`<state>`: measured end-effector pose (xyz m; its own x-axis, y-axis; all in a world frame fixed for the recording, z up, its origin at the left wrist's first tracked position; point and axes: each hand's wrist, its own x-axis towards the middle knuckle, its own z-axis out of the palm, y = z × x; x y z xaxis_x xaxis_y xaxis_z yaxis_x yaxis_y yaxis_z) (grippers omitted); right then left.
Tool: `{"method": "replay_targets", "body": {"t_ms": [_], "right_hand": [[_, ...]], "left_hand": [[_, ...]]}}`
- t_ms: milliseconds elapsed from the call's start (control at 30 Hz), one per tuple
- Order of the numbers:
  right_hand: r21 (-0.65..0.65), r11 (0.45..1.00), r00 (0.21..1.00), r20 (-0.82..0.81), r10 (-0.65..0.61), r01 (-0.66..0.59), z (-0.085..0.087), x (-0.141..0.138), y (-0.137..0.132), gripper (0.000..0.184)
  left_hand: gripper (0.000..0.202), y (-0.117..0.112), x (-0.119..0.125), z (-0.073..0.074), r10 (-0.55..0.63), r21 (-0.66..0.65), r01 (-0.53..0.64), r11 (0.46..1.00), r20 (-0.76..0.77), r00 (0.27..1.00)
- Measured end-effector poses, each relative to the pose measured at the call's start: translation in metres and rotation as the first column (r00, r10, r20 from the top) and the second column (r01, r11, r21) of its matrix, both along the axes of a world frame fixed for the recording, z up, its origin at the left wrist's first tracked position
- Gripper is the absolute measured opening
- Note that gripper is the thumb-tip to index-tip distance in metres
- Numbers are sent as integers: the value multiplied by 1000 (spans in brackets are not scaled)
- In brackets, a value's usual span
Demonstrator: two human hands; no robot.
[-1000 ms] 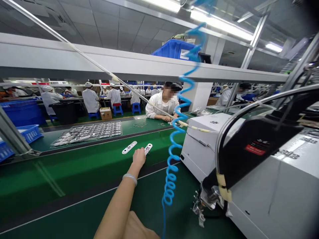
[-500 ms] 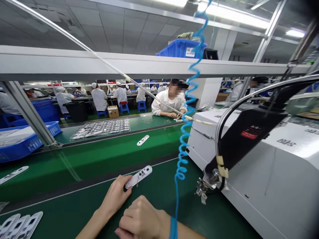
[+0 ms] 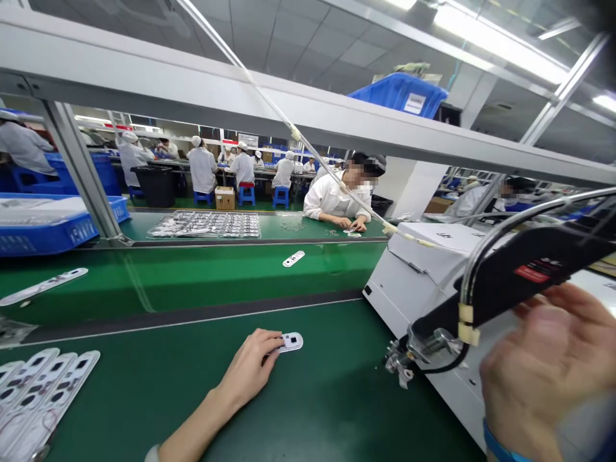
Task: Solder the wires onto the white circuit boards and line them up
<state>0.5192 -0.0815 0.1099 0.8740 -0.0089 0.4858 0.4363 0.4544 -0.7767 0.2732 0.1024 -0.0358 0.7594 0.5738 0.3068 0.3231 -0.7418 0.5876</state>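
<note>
My left hand (image 3: 250,372) rests on the green mat, its fingertips on the end of a small white plastic part (image 3: 291,342) with dark openings. My right hand (image 3: 543,366) is raised at the right edge, fingers apart and holding nothing, close to a black arm housing (image 3: 524,282) with a silver metal fitting (image 3: 414,356) at its lower end. At the lower left, several long white plastic strips (image 3: 41,398) lie overlapping on the mat. A similar strip (image 3: 43,287) and a small white piece (image 3: 293,258) lie on the green belt beyond.
A white machine casing (image 3: 423,269) stands to the right of the mat. A metal crossbeam (image 3: 192,90) spans above the belt. Beyond it are a clear tray of parts (image 3: 205,224), a blue crate (image 3: 48,224), and a co-worker (image 3: 337,199) with both hands at the far bench.
My left hand has lowered the white part from above the mat onto it. My right hand has risen to the far right, and the view has turned slightly left.
</note>
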Motion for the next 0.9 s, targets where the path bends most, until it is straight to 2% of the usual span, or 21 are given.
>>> {"method": "replay_targets", "body": {"t_ms": [33, 100, 167, 233, 367, 433, 633, 733, 833, 900], "right_hand": [[-24, 999, 999, 45, 23, -21, 6, 2, 6, 36], [-129, 968, 968, 101, 230, -216, 18, 4, 16, 39], [-196, 880, 890, 63, 452, -433, 28, 5, 23, 41], [-201, 824, 829, 82, 553, -530, 34, 5, 29, 42], [-226, 654, 662, 52, 748, -722, 29, -1, 49, 51], [-203, 610, 618, 33, 786, -766, 23, -7, 62, 50], [-155, 603, 611, -3, 791, -782, 15, -26, 89, 44], [-129, 608, 608, 47, 793, -783, 20, -34, 90, 31], [-121, 643, 639, 76, 766, -756, 25, -43, 87, 16], [-127, 646, 644, 58, 763, -753, 27, -47, 86, 13]], "left_hand": [[29, -2, 3, -1, -24, 8, 24, 1000, -10, 1000], [31, -9, 4, -3, -69, 25, 69, 997, -10, 998], [32, -17, 1, -5, -110, 44, 109, 993, 4, 994], [33, -26, -3, -5, -129, 64, 128, 990, 11, 992], [34, -36, -5, -3, -98, 111, 98, 989, -8, 995], [35, -37, -4, -3, -83, 132, 87, 987, -31, 996], [31, -33, -2, -4, -102, 103, 101, 990, -5, 995], [30, -32, -2, -4, -111, 103, 110, 989, 6, 994], [29, -32, -2, -4, -127, 90, 128, 988, -13, 992], [28, -32, -2, -4, -138, 87, 139, 986, -15, 990]]}}
